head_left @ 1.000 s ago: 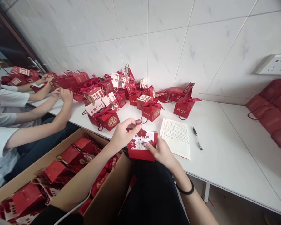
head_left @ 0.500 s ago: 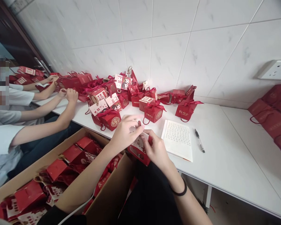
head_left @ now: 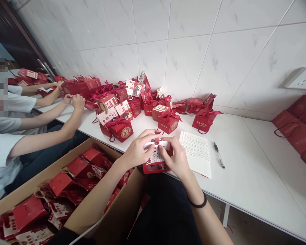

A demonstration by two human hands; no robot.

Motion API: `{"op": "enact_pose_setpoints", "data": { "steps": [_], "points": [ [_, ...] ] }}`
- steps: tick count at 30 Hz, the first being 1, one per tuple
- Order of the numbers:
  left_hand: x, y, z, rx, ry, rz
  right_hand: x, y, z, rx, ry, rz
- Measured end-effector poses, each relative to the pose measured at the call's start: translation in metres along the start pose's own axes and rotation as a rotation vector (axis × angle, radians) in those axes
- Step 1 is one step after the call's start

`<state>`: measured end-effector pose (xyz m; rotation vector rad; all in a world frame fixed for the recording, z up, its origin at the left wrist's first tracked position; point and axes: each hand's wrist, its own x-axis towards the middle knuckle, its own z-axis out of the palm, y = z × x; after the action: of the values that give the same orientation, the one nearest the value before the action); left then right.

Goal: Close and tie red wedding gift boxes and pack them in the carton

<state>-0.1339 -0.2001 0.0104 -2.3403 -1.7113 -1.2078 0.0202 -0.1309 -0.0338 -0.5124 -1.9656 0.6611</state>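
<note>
A small red gift box [head_left: 153, 169] with a white printed flap and a front window is between my hands at the table's near edge. My left hand [head_left: 140, 148] is closed on its upper left, fingers over a short red strap [head_left: 156, 139] at the top and thumb against the flap. On the right side, my right hand [head_left: 175, 154] grips the box, thumb on the printed front and forefinger bent at the top edge. The box's back and underside are hidden.
Several red gift boxes [head_left: 121, 129] with ribbons stand along the tiled wall. A written notebook [head_left: 196, 153] and a pen [head_left: 219, 154] lie to the right. A carton [head_left: 131, 190] of red boxes is at lower left. A co-worker's hands [head_left: 76, 102] handle ribbon farther left; red bags [head_left: 293, 131] stand far right.
The gift box has turned so its printed front and window face me more squarely. Both hands have shifted on it, and my right fingers now reach its top by the strap.
</note>
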Motion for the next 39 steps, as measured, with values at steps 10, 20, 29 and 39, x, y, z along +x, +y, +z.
{"op": "enact_pose_setpoints", "data": {
  "steps": [10, 20, 29, 39],
  "points": [
    [-0.005, -0.002, 0.012, 0.005, 0.079, 0.025, -0.003, 0.0, 0.013, -0.085, 0.157, -0.058],
    [-0.005, -0.002, 0.012, -0.05, 0.082, 0.033, -0.003, 0.0, 0.011, 0.031, 0.155, 0.008],
    [-0.004, 0.0, 0.007, -0.144, 0.064, 0.011, 0.005, -0.003, 0.003, 0.207, 0.024, 0.09],
    [-0.002, -0.002, 0.007, -0.123, 0.074, 0.036, 0.003, -0.005, 0.001, 0.201, -0.028, 0.103]
  ]
}}
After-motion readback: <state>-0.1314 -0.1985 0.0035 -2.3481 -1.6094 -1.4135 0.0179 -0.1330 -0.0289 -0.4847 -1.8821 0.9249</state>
